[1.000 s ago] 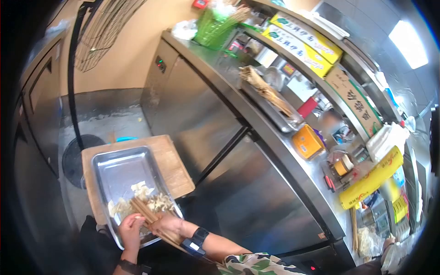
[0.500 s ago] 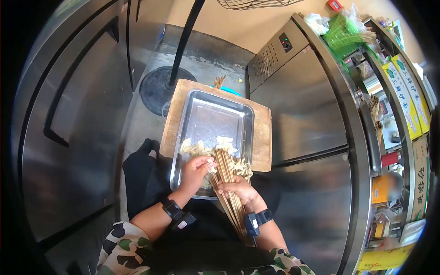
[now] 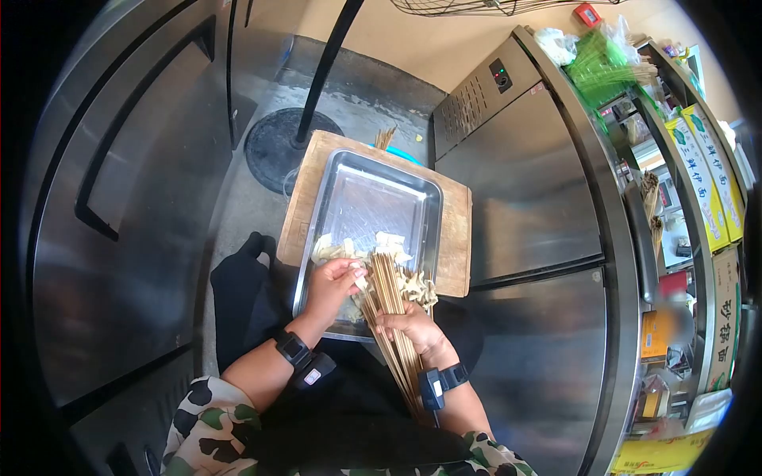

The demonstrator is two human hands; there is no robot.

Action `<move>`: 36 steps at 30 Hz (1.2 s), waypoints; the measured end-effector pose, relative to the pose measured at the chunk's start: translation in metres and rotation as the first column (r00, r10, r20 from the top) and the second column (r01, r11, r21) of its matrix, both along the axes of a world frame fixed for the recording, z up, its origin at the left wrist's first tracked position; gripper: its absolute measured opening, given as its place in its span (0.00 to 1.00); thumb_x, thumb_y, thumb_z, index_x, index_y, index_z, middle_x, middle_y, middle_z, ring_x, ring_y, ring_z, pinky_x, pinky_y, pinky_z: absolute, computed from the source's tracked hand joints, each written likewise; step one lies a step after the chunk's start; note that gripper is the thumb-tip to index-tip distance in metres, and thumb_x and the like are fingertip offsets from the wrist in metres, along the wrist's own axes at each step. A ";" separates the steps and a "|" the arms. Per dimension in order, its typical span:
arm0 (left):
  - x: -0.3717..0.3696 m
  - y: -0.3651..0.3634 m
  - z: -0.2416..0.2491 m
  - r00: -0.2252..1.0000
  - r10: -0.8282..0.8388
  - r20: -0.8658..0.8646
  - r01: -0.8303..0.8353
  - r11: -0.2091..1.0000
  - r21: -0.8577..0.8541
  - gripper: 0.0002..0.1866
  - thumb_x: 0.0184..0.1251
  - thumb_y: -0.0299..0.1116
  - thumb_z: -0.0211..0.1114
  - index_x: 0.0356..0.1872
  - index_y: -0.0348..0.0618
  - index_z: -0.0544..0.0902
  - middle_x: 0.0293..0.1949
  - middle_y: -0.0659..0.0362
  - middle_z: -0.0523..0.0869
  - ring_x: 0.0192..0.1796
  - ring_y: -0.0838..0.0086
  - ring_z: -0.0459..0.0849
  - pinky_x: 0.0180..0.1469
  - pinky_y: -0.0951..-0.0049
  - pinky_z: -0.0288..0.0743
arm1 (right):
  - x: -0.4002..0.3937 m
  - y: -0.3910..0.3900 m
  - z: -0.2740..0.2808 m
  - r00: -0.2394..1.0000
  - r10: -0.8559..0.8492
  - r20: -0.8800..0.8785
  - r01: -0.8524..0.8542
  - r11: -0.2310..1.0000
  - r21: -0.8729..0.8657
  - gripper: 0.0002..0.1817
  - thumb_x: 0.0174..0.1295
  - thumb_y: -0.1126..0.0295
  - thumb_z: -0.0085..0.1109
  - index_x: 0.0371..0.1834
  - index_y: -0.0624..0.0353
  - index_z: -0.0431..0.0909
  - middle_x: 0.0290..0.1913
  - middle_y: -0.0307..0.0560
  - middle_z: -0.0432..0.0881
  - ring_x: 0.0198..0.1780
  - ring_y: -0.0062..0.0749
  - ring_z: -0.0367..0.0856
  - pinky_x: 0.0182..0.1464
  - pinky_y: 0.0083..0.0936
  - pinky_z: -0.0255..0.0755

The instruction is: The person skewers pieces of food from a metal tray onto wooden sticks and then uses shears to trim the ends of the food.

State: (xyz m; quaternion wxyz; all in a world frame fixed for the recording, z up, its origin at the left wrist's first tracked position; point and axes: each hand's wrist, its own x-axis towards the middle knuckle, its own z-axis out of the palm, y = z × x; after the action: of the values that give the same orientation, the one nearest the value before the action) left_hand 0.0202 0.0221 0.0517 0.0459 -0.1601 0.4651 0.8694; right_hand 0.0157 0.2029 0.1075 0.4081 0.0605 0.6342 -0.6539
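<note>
In my right hand (image 3: 414, 327) I grip a thick bundle of thin wooden skewers (image 3: 387, 287), slanting from the metal tray toward my lap. My left hand (image 3: 332, 287) is closed in a pinch on a pale, thin food piece (image 3: 359, 279) beside the upper part of the bundle. Whether a skewer tip goes into that piece is too small to tell. More pale folded food pieces (image 3: 390, 243) lie in the near half of the tray (image 3: 373, 198), and some curled ones (image 3: 419, 289) sit right of the skewers, partly hidden by them.
Under the tray is a wooden board (image 3: 456, 230). Behind it stand more skewers (image 3: 385, 138) by a blue rim (image 3: 406, 155) and a black round stand base (image 3: 278, 151). Steel cabinets rise at left (image 3: 151, 182) and right (image 3: 524, 174); shelves with packages (image 3: 702, 182) line the far right.
My left hand has shifted slightly left and up with the pale piece, still pinching. My right hand keeps its hold on the skewers. The view has tilted a little.
</note>
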 end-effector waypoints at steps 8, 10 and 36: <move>0.004 0.002 0.005 1.000 -0.001 -0.018 0.000 1.000 -0.019 0.10 0.62 0.28 0.62 0.44 0.40 0.78 0.40 0.60 0.84 0.42 0.79 0.82 0.39 0.80 0.77 | 0.000 -0.001 0.000 1.000 0.012 0.002 -0.012 1.000 -0.004 0.06 0.52 0.78 0.62 0.33 0.64 0.78 0.26 0.45 0.81 0.23 0.23 0.76 0.26 0.16 0.69; 0.004 0.003 0.004 1.000 -0.013 -0.011 0.012 0.998 -0.058 0.10 0.62 0.28 0.62 0.44 0.40 0.78 0.39 0.60 0.84 0.41 0.80 0.82 0.38 0.80 0.77 | 0.001 -0.003 0.004 1.000 0.012 0.003 -0.012 1.000 0.008 0.06 0.52 0.78 0.61 0.33 0.64 0.78 0.25 0.44 0.81 0.23 0.23 0.76 0.27 0.16 0.69; 0.022 0.021 0.012 0.985 -0.038 -0.169 0.001 0.977 -0.214 0.07 0.59 0.22 0.62 0.38 0.33 0.79 0.31 0.59 0.83 0.32 0.82 0.78 0.35 0.83 0.72 | 0.001 0.005 -0.022 0.995 -0.035 -0.094 0.033 0.999 -0.025 0.05 0.51 0.75 0.60 0.31 0.62 0.77 0.21 0.41 0.78 0.20 0.20 0.75 0.22 0.15 0.67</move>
State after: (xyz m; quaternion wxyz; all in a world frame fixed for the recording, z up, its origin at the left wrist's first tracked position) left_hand 0.0421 0.0434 0.0632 -0.0034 -0.0839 0.5596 0.8245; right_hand 0.0166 0.2083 0.0853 0.3671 0.0356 0.6440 -0.6702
